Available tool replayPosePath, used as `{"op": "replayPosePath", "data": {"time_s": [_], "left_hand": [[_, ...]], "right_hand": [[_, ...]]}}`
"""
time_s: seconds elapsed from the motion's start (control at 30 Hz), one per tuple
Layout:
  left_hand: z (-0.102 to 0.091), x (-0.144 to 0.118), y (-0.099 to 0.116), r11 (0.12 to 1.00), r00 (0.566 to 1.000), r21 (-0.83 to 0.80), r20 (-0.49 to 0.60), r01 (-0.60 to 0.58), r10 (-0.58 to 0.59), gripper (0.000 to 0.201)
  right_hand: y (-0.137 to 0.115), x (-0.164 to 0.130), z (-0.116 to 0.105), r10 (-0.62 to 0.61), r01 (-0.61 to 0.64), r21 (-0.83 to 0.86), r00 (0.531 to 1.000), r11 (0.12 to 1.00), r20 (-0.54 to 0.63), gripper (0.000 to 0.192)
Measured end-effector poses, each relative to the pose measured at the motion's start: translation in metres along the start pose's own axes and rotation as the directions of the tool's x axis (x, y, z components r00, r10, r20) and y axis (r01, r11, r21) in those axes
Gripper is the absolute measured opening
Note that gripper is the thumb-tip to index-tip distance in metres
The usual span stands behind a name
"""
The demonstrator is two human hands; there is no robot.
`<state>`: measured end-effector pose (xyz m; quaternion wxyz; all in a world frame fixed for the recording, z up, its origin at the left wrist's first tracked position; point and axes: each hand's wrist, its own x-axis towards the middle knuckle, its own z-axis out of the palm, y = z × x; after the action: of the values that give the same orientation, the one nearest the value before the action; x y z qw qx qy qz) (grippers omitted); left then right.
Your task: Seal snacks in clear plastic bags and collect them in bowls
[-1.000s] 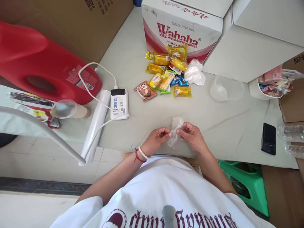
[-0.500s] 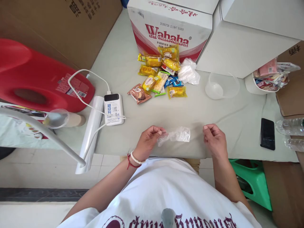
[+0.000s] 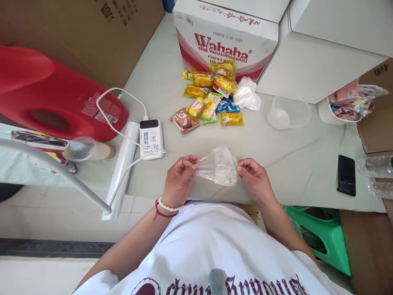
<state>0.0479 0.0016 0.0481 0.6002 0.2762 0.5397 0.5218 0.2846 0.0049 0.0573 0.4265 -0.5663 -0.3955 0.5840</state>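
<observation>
Here, the person pinches a clear plastic bag [image 3: 218, 167] by opposite edges, the left hand [image 3: 179, 179] and the right hand [image 3: 253, 180] each closed on a side, apparently to spread the film open just above the near edge of the table [image 3: 172, 73]. Beyond it lies one heap of snack packets [image 3: 211, 98] (roughly ten, overlapping), one clear plastic tub [image 3: 288, 114] and one power bank [image 3: 151, 138].
</observation>
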Motion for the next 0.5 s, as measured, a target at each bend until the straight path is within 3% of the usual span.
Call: {"op": "replayPosePath", "data": {"time_s": [0.1, 0.23, 0.3, 0.37, 0.43, 0.5], "left_hand": [[-0.013, -0.007, -0.002, 0.993, 0.993, -0.019, 0.006, 0.116, -0.116, 0.032], [-0.026, -0.007, 0.009, 0.972, 0.978, 0.161, 0.093, 0.171, -0.188, 0.033], [-0.023, 0.002, 0.017, 0.938, 0.985, 0.326, 0.081, 0.115, -0.149, 0.032], [-0.011, 0.014, 0.019, 0.848, 0.995, 0.529, 0.078, 0.011, -0.061, 0.032], [0.007, 0.026, 0.011, 0.747, 0.991, 0.659, 0.136, -0.084, -0.009, 0.031], [0.025, 0.034, -0.001, 0.701, 0.977, 0.696, 0.215, -0.153, 0.0, 0.024]], "right_hand": [[0.011, -0.004, -0.006, 0.029, -0.03, -0.033, 0.999, 0.999, -0.034, 0.03], [0.024, -0.011, -0.01, 0.013, -0.015, -0.12, 1.0, 0.993, -0.016, 0.027], [0.026, -0.015, -0.011, -0.025, 0.03, -0.149, 0.999, 0.988, 0.038, 0.024], [0.024, -0.017, -0.01, -0.06, 0.074, -0.153, 0.994, 0.986, 0.091, 0.021], [0.02, -0.02, -0.008, -0.104, 0.125, -0.162, 0.986, 0.979, 0.132, 0.019], [0.015, -0.025, -0.008, -0.172, 0.197, -0.201, 0.976, 0.96, 0.133, 0.018]]}}
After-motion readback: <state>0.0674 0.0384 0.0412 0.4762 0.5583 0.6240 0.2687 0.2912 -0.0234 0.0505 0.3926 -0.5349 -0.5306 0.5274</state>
